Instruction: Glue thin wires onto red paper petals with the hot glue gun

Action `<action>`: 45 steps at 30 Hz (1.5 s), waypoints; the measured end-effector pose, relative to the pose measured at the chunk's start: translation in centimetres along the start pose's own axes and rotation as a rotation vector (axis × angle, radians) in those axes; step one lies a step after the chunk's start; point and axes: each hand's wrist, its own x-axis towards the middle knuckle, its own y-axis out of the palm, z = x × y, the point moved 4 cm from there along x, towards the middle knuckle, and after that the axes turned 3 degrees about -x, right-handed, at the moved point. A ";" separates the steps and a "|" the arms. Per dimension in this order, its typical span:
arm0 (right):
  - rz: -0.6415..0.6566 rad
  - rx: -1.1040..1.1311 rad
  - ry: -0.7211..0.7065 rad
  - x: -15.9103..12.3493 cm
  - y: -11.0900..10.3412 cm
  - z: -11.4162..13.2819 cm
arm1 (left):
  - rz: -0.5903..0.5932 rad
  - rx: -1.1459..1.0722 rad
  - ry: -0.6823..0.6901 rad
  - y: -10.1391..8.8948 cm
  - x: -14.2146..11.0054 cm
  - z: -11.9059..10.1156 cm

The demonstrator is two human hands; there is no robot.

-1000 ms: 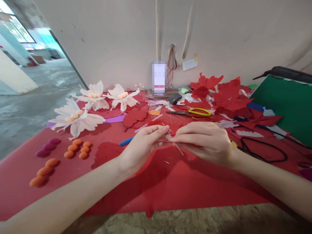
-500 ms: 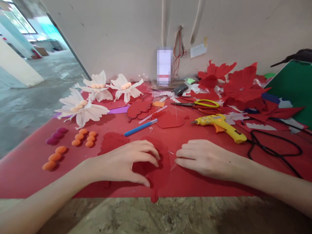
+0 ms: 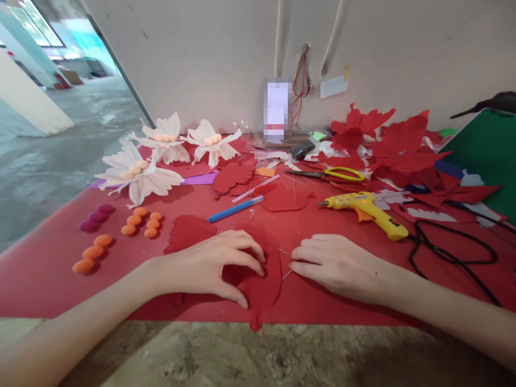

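Near the front edge of the red table lies a red fabric piece with scalloped parts. My left hand rests over it, thumb and fingers curved and apart, fingertips touching the cloth. Just right of the fabric, my right hand is closed, thumb and fingers pressed together on a thin pin. The pin's far end reaches the fabric's right edge. Slightly above it, a second pin sticks out from the same edge.
Beyond my hands lie a blue pen, yellow-handled scissors and a yellow glue gun with a black cord. Orange pompom strips and white fabric flowers are at left, red fabric flowers at right.
The view has shifted slightly. My hands keep nearly the same places; the pin at my right fingertips now meets the fabric's edge a little more closely.
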 end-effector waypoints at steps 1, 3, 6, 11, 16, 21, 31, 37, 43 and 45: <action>-0.004 0.000 0.004 0.0 0.0 0.0 | -0.001 0.002 -0.014 -0.1 0.0 -0.1; -0.013 0.005 0.014 0.0 -0.1 0.1 | -0.014 0.001 -0.054 -0.1 0.1 -0.4; -0.028 0.017 0.031 0.1 -0.2 0.2 | -0.065 -0.006 -0.144 0.3 0.3 -0.7; -0.046 0.027 0.050 0.3 -0.5 0.3 | -0.307 0.041 -0.329 1.6 1.0 -1.4; -0.027 0.042 0.078 0.2 -0.6 0.4 | -0.286 0.152 -0.411 3.0 2.1 -2.0; -0.014 0.040 0.090 0.1 -0.4 0.4 | -0.282 0.130 -0.429 3.1 2.1 -1.9; -0.010 0.034 0.108 0.2 -0.5 0.2 | -0.293 0.164 -0.403 3.0 2.3 -1.9; 0.034 0.034 0.111 0.3 -0.6 0.0 | -0.356 0.096 -0.403 2.3 2.1 -1.0; -0.025 0.058 0.083 0.4 -1.7 0.4 | -0.363 -0.107 -0.472 1.0 2.0 -0.1; 0.008 0.135 0.017 0.4 -1.7 1.0 | -0.377 -0.163 -0.467 0.7 2.1 0.1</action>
